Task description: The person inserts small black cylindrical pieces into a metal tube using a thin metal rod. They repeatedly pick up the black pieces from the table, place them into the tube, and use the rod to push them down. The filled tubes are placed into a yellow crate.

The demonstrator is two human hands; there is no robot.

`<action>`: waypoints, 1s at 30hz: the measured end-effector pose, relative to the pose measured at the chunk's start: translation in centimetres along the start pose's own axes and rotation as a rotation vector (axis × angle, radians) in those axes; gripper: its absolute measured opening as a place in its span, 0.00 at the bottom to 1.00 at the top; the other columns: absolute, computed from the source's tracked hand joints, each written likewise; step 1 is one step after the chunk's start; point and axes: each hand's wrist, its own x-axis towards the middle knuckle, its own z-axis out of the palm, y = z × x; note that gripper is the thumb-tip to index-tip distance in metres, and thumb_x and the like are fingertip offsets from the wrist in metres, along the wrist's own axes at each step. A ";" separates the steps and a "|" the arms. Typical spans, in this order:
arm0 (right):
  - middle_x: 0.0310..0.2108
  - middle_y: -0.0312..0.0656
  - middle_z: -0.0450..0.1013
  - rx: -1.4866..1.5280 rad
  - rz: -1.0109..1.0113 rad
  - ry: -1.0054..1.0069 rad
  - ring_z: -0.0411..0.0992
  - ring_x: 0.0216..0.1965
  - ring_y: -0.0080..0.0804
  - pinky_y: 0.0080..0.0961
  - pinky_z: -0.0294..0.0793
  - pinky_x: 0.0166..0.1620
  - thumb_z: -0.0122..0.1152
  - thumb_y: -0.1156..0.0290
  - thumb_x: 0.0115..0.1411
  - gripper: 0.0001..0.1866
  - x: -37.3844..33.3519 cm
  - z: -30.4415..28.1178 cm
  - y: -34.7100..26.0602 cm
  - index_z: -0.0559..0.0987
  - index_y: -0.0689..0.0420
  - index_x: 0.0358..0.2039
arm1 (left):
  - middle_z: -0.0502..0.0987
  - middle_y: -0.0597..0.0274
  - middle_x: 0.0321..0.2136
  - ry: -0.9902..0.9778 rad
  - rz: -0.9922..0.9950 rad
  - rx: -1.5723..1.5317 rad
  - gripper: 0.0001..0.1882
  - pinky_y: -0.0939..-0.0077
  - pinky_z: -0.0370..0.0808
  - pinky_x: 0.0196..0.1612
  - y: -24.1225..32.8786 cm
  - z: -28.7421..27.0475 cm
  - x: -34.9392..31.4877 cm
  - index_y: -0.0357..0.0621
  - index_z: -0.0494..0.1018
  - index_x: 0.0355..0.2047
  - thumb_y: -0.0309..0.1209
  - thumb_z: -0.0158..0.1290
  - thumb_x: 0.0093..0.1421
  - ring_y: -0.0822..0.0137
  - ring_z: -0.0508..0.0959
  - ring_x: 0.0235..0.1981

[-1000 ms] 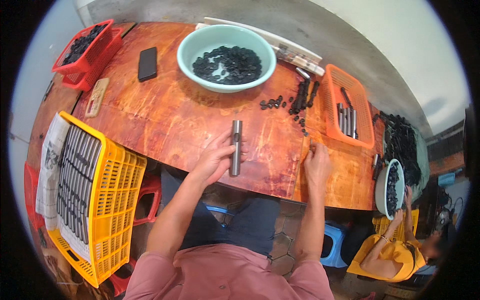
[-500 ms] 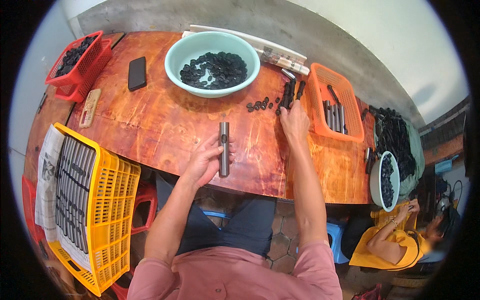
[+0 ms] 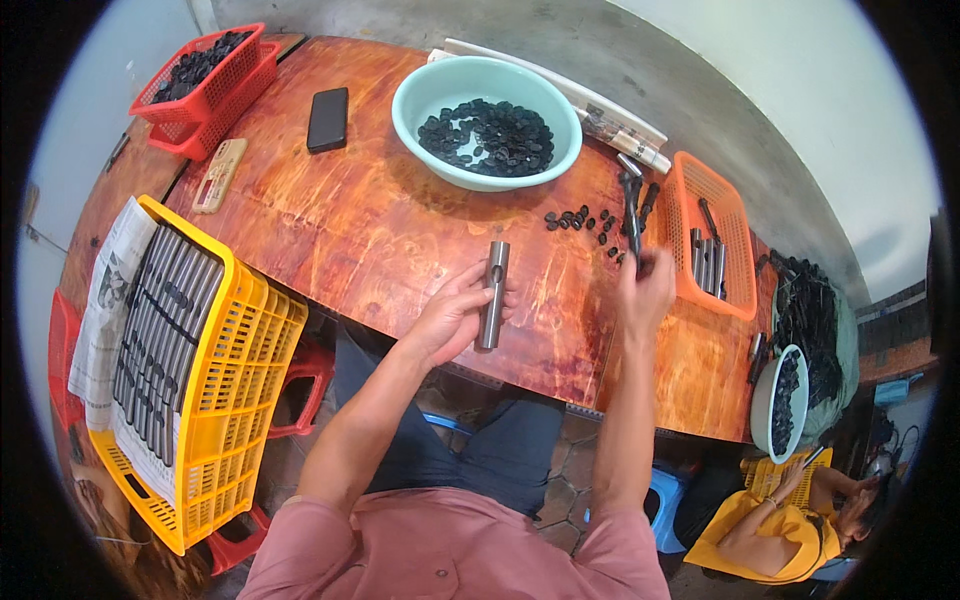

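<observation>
My left hand (image 3: 462, 312) is closed round a short grey metal tube (image 3: 493, 300), which stands nearly upright above the table's near edge. A round hole shows in the tube's side near its top. Further right, my right hand (image 3: 648, 288) has its fingers drawn together at the near end of a slim, shiny black piece (image 3: 632, 215). The fingertips are slightly blurred. A second black piece (image 3: 649, 198) lies just right of it, and a short metal end (image 3: 628, 164) shows beyond. Small black oval caps (image 3: 572, 218) are scattered left of that hand.
A pale green basin (image 3: 487, 180) of black caps stands at the back. An orange basket (image 3: 725, 300) with metal tubes is at right. A yellow crate (image 3: 240, 370) of tubes leans at left, near red baskets (image 3: 205, 125) and a phone (image 3: 328, 120). A co-worker (image 3: 765, 530) sits lower right.
The whole view has shifted, so the table's things appear further right. My right hand has drawn back slightly toward me from the black pieces. My left hand still holds the metal tube.
</observation>
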 end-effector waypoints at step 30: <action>0.31 0.36 0.78 0.856 0.739 -0.556 0.73 0.29 0.18 0.18 0.72 0.33 0.63 0.72 0.64 0.11 -11.9 -2.1 -5.6 0.79 0.63 0.45 | 0.75 0.52 0.49 0.024 0.035 0.037 0.26 0.66 0.80 0.42 0.3 0.8 -0.1 0.42 0.57 0.66 0.29 0.47 0.69 0.64 0.78 0.43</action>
